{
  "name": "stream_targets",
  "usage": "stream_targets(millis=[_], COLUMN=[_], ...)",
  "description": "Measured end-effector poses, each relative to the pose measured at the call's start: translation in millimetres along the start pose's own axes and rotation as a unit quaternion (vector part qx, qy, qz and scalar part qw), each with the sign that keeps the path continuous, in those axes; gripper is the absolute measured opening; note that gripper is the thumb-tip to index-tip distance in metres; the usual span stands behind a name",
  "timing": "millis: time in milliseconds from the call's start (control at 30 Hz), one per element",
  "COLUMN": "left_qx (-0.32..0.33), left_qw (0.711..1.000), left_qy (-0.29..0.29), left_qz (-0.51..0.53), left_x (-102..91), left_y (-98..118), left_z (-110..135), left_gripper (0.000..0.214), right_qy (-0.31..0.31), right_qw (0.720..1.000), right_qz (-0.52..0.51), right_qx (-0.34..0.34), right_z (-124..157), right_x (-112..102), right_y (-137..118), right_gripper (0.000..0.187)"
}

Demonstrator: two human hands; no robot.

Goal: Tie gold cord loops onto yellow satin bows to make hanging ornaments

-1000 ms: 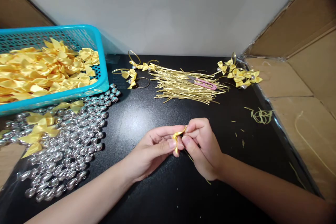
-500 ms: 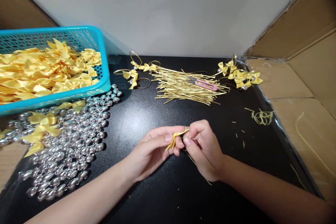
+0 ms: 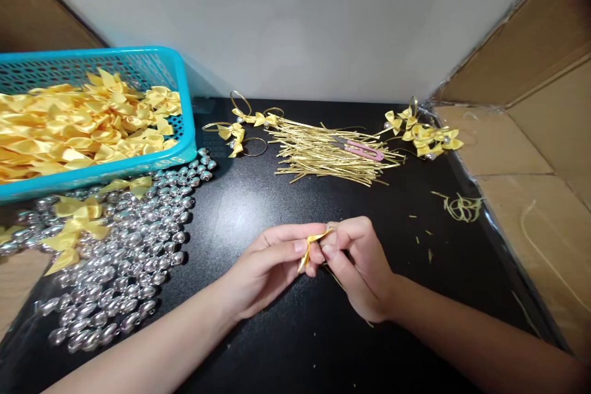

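My left hand (image 3: pixel 270 268) and my right hand (image 3: pixel 360 268) meet low over the black table (image 3: pixel 277 203), fingertips pinched together. Between them is a small yellow satin bow (image 3: pixel 310 245), held by both hands. A thin gold cord trails down from under my right hand (image 3: pixel 339 282). Most of the bow is hidden by my fingers.
A turquoise basket (image 3: pixel 182 135) full of yellow bows stands at the back left. Silver beads (image 3: pixel 133 246) with a few loose bows lie in front of it. A bundle of gold cords (image 3: pixel 323 154) with pink snips (image 3: pixel 362 149), finished bows (image 3: pixel 425 135) and a cardboard box (image 3: pixel 521 154) lie behind and right.
Both hands stay in place on the bow. The bow has tilted flatter between the fingers, and the view has shifted slightly.
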State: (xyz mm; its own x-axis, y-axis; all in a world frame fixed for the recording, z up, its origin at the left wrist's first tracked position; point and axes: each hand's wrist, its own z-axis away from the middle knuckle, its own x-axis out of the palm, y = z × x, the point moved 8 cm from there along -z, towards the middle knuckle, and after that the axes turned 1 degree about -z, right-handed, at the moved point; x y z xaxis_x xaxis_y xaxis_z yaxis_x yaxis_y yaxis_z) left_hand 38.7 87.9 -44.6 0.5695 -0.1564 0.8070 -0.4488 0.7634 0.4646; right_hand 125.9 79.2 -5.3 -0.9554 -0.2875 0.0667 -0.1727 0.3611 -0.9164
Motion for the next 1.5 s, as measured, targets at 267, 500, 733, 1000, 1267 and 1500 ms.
stream_targets(millis=[267, 500, 733, 1000, 1267, 1500], left_qx=[0.009, 0.041, 0.083, 0.156, 0.168, 0.160], left_qw=[1.000, 0.999, 0.996, 0.983, 0.976, 0.979], left_qy=[-0.015, -0.010, 0.010, 0.020, 0.024, 0.021], left_qz=[-0.005, -0.002, -0.014, -0.097, -0.133, -0.122], left_x=[4.1, 4.2, 0.4, 3.6, 3.4, 3.3], left_y=[1.3, 6.3, 12.1, 19.3, 20.0, 19.1], left_z=[-0.6, 1.8, 0.5, 3.5, 3.7, 3.5], left_gripper=[0.019, 0.018, 0.022, 0.020, 0.016, 0.016], right_qy=[-0.007, 0.044, 0.096, 0.112, 0.102, 0.095], right_qw=[1.000, 0.990, 0.949, 0.938, 0.934, 0.941], right_qz=[0.000, 0.122, 0.297, 0.324, 0.336, 0.320], right_qx=[-0.007, 0.061, -0.042, -0.053, -0.061, -0.060], right_z=[-1.2, -0.4, -15.7, -13.6, -12.3, -13.5], right_x=[1.9, -10.4, -17.3, -20.1, -17.5, -16.1], right_y=[-2.4, 0.9, -27.5, -27.4, -31.3, -31.8], right_gripper=[0.020, 0.016, 0.013, 0.017, 0.020, 0.019])
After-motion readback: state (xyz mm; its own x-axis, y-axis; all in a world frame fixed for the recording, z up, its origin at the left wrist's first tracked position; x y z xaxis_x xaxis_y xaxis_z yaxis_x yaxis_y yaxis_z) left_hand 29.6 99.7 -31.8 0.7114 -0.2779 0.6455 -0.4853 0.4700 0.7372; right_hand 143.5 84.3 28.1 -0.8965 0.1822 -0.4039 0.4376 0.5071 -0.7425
